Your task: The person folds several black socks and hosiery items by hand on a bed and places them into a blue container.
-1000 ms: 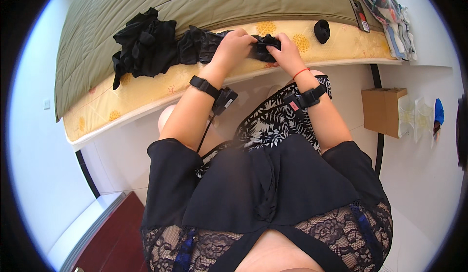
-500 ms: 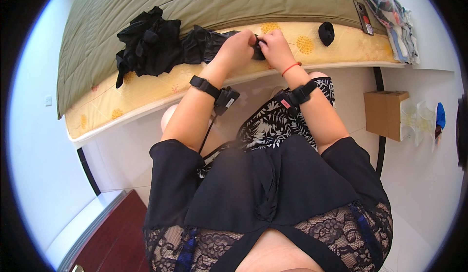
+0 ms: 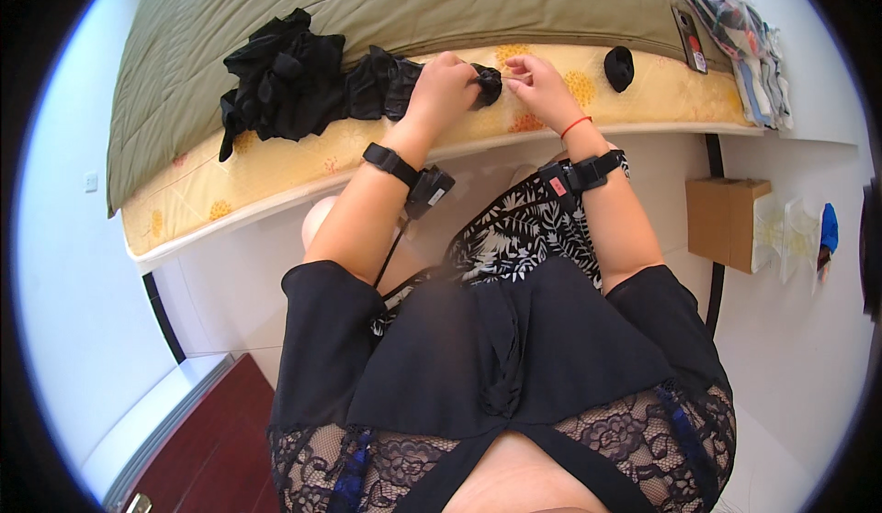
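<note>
A black garment (image 3: 287, 79) lies crumpled along the yellow floral mattress, its narrower shiny part running right to my hands. My left hand (image 3: 443, 88) is closed on the bunched end of this cloth, which sticks out past the fingertips. Just to the right, my right hand (image 3: 542, 90) is pinched, thumb against fingers, apart from the cloth. A thin thread-like line (image 3: 514, 78) stretches between the cloth and the right fingertips; it is too fine to tell whether it is thread or a needle.
A small black rounded bundle (image 3: 618, 69) sits right of my hands. Beyond it are a phone (image 3: 689, 41) and clothes in clear plastic (image 3: 732, 19). An olive quilt (image 3: 413, 3) covers the mattress's far side. Below right stands a cardboard box (image 3: 721, 224); a dark red door (image 3: 216, 449) is lower left.
My right hand has drawn away to the right from the cloth, with the thin line now showing between them. My left hand stays on the bunched end, which is more exposed.
</note>
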Tool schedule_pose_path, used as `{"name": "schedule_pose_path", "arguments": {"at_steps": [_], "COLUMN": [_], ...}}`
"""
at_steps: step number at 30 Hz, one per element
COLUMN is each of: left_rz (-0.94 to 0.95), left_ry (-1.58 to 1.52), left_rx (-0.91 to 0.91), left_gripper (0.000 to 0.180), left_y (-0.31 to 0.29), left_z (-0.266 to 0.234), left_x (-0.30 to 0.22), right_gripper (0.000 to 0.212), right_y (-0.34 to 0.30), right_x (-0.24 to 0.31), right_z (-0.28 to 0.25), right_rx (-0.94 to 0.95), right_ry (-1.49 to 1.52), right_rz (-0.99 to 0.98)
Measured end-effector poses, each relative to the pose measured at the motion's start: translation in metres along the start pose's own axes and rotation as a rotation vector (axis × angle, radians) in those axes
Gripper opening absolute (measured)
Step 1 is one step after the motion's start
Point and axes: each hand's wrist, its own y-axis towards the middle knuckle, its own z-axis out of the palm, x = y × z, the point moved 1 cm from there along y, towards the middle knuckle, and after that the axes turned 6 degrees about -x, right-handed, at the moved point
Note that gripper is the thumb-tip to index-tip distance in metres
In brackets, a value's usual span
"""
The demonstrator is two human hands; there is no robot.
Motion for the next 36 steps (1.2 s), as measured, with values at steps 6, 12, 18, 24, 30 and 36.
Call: {"name": "schedule_pose_path", "arguments": {"at_steps": [6, 12, 18, 24, 30, 36], "left_rz": [-0.019, -0.045, -0.167, -0.172, -0.110, -0.077], "left_ry": [0.028, 0.099, 0.055, -0.005, 0.224, -0.022], "left_rx": [-0.090, 0.026, 0.018, 0.062, -0.034, 0.045], "left_gripper": [0.015, 0.016, 0.024, 0.037, 0.038, 0.017], "left_y": [-0.006, -0.006, -0.021, -0.017, -0.020, -0.010], "left_z": [0.006, -0.017, -0.029, -0.036, -0.022, -0.017], "left_x": [0.002, -0.016, -0.004, -0.008, -0.014, -0.004], "right_gripper": [0.029, 0.024, 0.021, 0.025, 0.031, 0.037], "right_y": [-0.003, -0.004, -0.002, 0.010, 0.011, 0.012], "right_x": [0.020, 0.013, 0.032, 0.031, 0.027, 0.018], "right_z": [0.029, 0.057, 0.074, 0.065, 0.051, 0.033], "right_rx": [0.044, -0.208, -0.120, 0.047, 0.210, 0.030], "right_ry": [-0.183, -0.216, -0.378, -0.115, 0.182, -0.256], "right_rz": [-0.119, -0.247, -0.500, -0.161, 0.039, -0.583]}}
